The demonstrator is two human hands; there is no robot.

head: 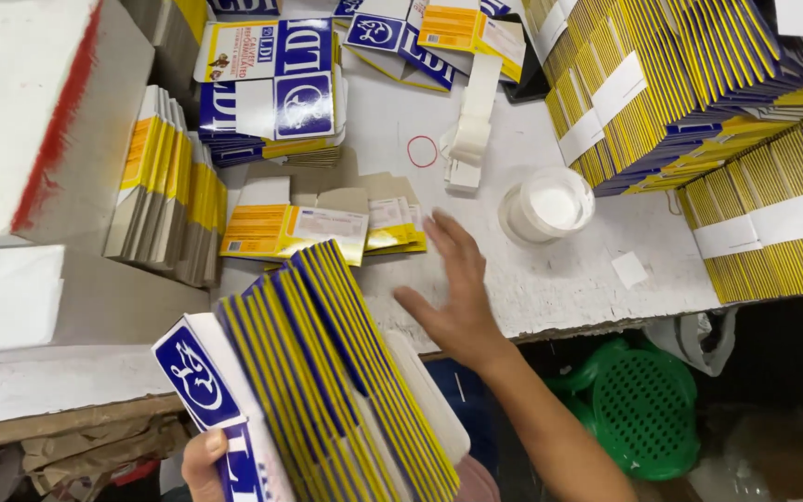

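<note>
My left hand (pixel 202 462) grips the near end of a thick stack of flattened blue-and-yellow cartons (pixel 327 372), held tilted over the table's front edge. My right hand (pixel 457 288) hovers flat above the white table (pixel 569 270), fingers spread and holding nothing, just right of the stack's far end. Beside it lie a few loose flat cartons (pixel 318 228) with yellow and white panels.
Banded bundles of the same cartons (pixel 662 84) fill the right side, more stand on edge at the left (pixel 169 186) and lie at the back (pixel 271 84). A white round tub (pixel 547 204), paper strips (pixel 471 130) and a red rubber band (pixel 422 151) are mid-table. A green stool (pixel 643 404) is below.
</note>
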